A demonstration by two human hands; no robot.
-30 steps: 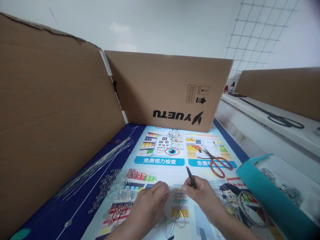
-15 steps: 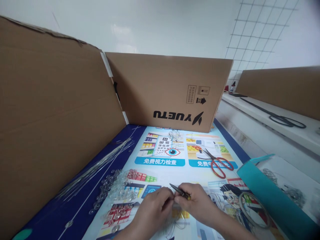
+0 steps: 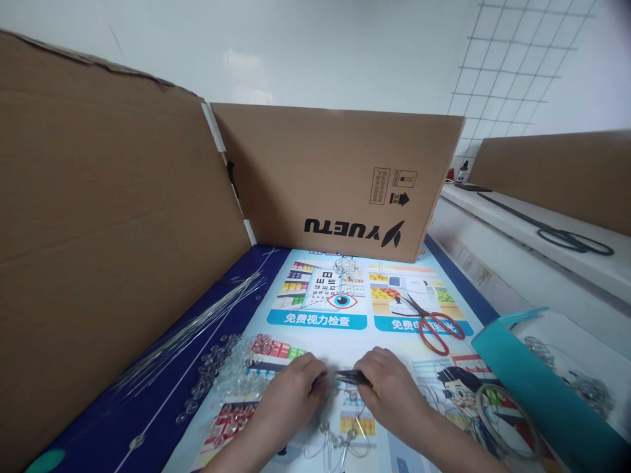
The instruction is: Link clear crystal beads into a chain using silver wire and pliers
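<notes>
In the lower middle of the head view, my right hand [image 3: 393, 389] is closed around a pair of pliers [image 3: 351, 376], whose dark jaws point left. My left hand [image 3: 296, 394] pinches at the jaw tips, its fingers closed on beaded wire; the pinched bit is blurred and partly hidden. Below and between both hands, thin wire loops with several clear beads [image 3: 351, 434] hang or lie over the printed sheet. Left of my left hand are heaps of clear beads [image 3: 236, 374], some spread over the dark blue border.
Straight thin wires [image 3: 197, 334] lie along the left cardboard panel [image 3: 108, 217]. Red-handled scissors [image 3: 434, 332] rest open beyond my right hand. A wire coil [image 3: 510, 420] lies beside a turquoise box [image 3: 547, 387] with wire pieces inside. Another cardboard panel [image 3: 276, 177] closes off the back.
My hands have moved slightly apart. The pliers have swung from pointing up and left to lying nearly level, jaws at my left fingers. More of the beaded wire shows below.
</notes>
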